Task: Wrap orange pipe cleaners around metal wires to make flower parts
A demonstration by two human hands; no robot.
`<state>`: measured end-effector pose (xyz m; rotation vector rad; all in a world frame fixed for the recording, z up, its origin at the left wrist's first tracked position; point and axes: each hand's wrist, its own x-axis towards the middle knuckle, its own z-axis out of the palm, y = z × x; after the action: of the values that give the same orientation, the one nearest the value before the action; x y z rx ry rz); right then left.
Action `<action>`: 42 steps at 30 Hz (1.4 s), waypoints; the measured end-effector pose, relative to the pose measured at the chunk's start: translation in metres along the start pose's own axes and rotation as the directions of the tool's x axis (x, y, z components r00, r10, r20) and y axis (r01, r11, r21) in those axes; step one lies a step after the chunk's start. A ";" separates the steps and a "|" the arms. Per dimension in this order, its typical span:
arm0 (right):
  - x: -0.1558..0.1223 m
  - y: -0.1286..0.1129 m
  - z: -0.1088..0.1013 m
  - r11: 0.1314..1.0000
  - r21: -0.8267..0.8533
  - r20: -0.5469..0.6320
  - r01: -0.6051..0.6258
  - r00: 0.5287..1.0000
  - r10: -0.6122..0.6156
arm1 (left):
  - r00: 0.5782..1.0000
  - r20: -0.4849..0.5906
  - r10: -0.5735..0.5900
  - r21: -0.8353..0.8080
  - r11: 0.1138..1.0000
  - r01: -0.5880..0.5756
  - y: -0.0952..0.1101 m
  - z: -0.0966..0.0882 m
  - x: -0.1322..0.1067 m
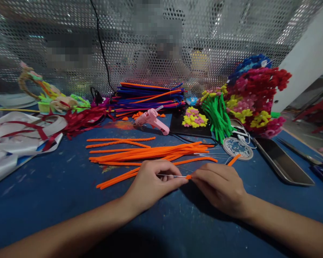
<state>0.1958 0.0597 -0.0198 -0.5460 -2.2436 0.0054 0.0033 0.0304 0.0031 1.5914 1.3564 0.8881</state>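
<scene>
My left hand [157, 181] is closed in a pinch on a thin metal wire [171, 175], its fingertips near the middle of the view. Close beside it, my right hand [222, 184] pinches an orange pipe cleaner [188, 177]. A short orange end shows between the two hands, where it meets the wire. Another orange length [234, 159] sticks up behind my right hand; whether it is the same piece is hidden. Just beyond my hands lies a bundle of orange pipe cleaners [140, 152], with several thin wires [204, 154] at its right end.
A pink glue gun [153, 120] lies behind the bundle. At the right are a round tray of beads [238, 148], a phone [282, 161] and scissors [309, 157]. Green stems [219, 118] and fuzzy flowers [263, 96] stand behind. White ribbon [24, 132] spreads at left.
</scene>
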 end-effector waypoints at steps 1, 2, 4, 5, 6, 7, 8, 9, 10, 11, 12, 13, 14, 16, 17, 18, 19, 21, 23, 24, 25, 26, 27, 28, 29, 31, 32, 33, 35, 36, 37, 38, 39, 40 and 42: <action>0.000 0.000 0.000 1.000 -0.008 -0.008 0.000 1.000 0.000 | 0.999 0.029 -0.029 -0.010 1.000 0.030 0.000 0.000 0.000; 0.001 0.000 -0.001 1.000 -0.016 -0.013 0.002 1.000 -0.002 | 0.996 0.064 -0.061 -0.030 0.998 0.063 -0.001 0.000 0.000; 0.002 0.000 -0.001 0.999 -0.032 -0.018 0.009 1.000 -0.010 | 0.985 0.132 -0.112 -0.093 0.988 0.124 -0.002 0.001 0.000; 0.002 0.000 -0.001 0.999 -0.040 -0.019 0.013 1.000 -0.014 | 0.980 0.158 -0.123 -0.131 0.981 0.144 -0.003 0.001 0.001; 0.002 0.000 -0.001 0.999 -0.047 -0.021 0.016 1.000 -0.017 | 0.976 0.178 -0.122 -0.170 0.973 0.153 -0.003 0.001 0.001; 0.002 0.000 -0.001 0.999 -0.048 -0.018 0.018 1.000 -0.019 | 0.975 0.192 -0.110 -0.200 0.968 0.149 -0.004 0.001 0.001; 0.002 0.000 -0.001 0.999 -0.046 -0.014 0.016 1.000 -0.017 | 0.977 0.194 -0.089 -0.213 0.968 0.130 -0.004 0.001 0.001; 0.001 0.000 -0.001 0.999 -0.041 -0.012 0.012 1.000 -0.013 | 0.981 0.185 -0.063 -0.213 0.972 0.103 -0.004 0.000 0.002; 0.001 0.000 -0.001 0.999 -0.034 -0.010 0.008 1.000 -0.008 | 0.985 0.166 -0.039 -0.205 0.976 0.073 -0.004 0.000 0.003; 0.001 -0.001 -0.001 1.000 -0.026 -0.010 0.005 1.000 -0.005 | 0.989 0.145 -0.022 -0.198 0.979 0.050 -0.004 -0.001 0.003; 0.001 -0.001 -0.001 1.000 -0.018 -0.012 0.003 1.000 -0.003 | 0.992 0.124 -0.015 -0.198 0.979 0.040 -0.004 -0.001 0.004; 0.000 -0.002 -0.001 1.000 -0.009 -0.013 0.002 1.000 -0.003 | 0.994 0.109 -0.020 -0.215 0.976 0.043 -0.004 -0.002 0.004; 0.000 -0.002 -0.002 1.000 -0.003 -0.015 0.002 1.000 -0.002 | 0.994 0.100 -0.033 -0.245 0.968 0.056 -0.004 -0.002 0.005; -0.001 -0.003 -0.002 1.000 0.005 -0.012 0.001 1.000 -0.001 | 0.993 0.096 -0.061 -0.318 0.944 0.089 -0.005 -0.002 0.005; -0.001 -0.004 -0.002 1.000 0.003 -0.008 -0.001 1.000 0.001 | 0.993 0.091 -0.070 -0.351 0.931 0.097 -0.006 -0.001 0.005; -0.001 -0.003 -0.002 1.000 0.000 -0.004 -0.002 1.000 0.002 | 0.994 0.086 -0.075 -0.378 0.920 0.102 -0.006 -0.001 0.006; -0.002 -0.003 -0.002 1.000 -0.003 -0.002 -0.001 1.000 0.001 | 0.994 0.082 -0.077 -0.397 0.912 0.104 -0.007 -0.001 0.006; -0.002 -0.002 -0.002 1.000 -0.002 0.001 0.005 1.000 -0.005 | 0.994 0.080 -0.075 -0.412 0.906 0.102 -0.008 -0.001 0.006; -0.002 -0.002 -0.001 1.000 0.003 0.000 0.008 1.000 -0.008 | 0.994 0.088 -0.069 -0.413 0.905 0.099 -0.008 -0.002 0.006; -0.002 -0.001 0.000 1.000 0.006 0.001 0.006 1.000 -0.006 | 0.994 0.093 -0.065 -0.415 0.904 0.098 -0.008 -0.002 0.006; -0.002 -0.001 0.000 1.000 0.010 0.005 0.002 1.000 -0.002 | 0.993 0.098 -0.059 -0.420 0.902 0.095 -0.008 -0.002 0.006; -0.002 -0.001 0.000 1.000 0.015 0.010 -0.004 1.000 0.004 | 0.993 0.102 -0.051 -0.427 0.900 0.090 -0.008 -0.003 0.006; -0.002 -0.001 0.000 1.000 0.022 0.016 -0.011 1.000 0.010 | 0.993 0.107 -0.042 -0.435 0.897 0.084 -0.008 -0.003 0.006; -0.002 -0.001 0.001 0.999 0.029 0.021 -0.017 1.000 0.016 | 0.993 0.110 -0.030 -0.440 0.895 0.076 -0.008 -0.002 0.006; -0.003 -0.001 0.001 0.999 0.036 0.025 -0.023 0.999 0.022 | 0.994 0.111 -0.018 -0.444 0.894 0.066 -0.008 -0.002 0.006; -0.003 -0.001 0.001 0.999 0.043 0.029 -0.034 0.999 0.032 | 0.995 0.095 0.009 -0.464 0.885 0.037 -0.008 -0.001 0.007; -0.003 -0.001 0.001 0.998 0.046 0.029 -0.038 0.999 0.036 | 0.995 0.092 0.023 -0.486 0.874 0.024 -0.008 0.000 0.007; -0.004 -0.001 0.002 0.998 0.052 0.031 -0.041 0.999 0.040 | 0.995 0.095 0.042 -0.518 0.855 0.013 -0.008 0.000 0.007; -0.004 0.000 0.002 0.996 0.078 0.038 -0.044 0.998 0.042 | 0.990 0.118 0.080 -0.590 0.807 0.005 -0.009 0.001 0.007; -0.004 0.000 0.002 0.995 0.090 0.042 -0.047 0.998 0.043 | 0.987 0.133 0.094 -0.617 0.787 0.008 -0.010 0.001 0.007; -0.003 0.000 0.002 0.994 0.098 0.045 -0.049 0.998 0.045 | 0.984 0.144 0.101 -0.634 0.773 0.013 -0.010 0.001 0.007; -0.003 0.000 0.002 0.994 0.102 0.046 -0.051 0.998 0.046 | 0.984 0.149 0.100 -0.641 0.767 0.019 -0.011 0.001 0.007; -0.003 0.000 0.002 0.994 0.100 0.046 -0.052 0.998 0.048 | 0.984 0.153 0.088 -0.637 0.771 0.030 -0.011 0.000 0.007; -0.003 0.000 0.002 0.994 0.096 0.046 -0.053 0.998 0.049 | 0.985 0.159 0.071 -0.627 0.778 0.045 -0.011 0.000 0.007; -0.003 0.000 0.002 0.995 0.088 0.044 -0.054 0.998 0.051 | 0.984 0.177 0.035 -0.596 0.799 0.079 -0.010 0.000 0.007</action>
<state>0.1962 0.0591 -0.0229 -0.5607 -2.2568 0.1450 0.0001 0.0380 -0.0061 1.1167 0.8365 1.0089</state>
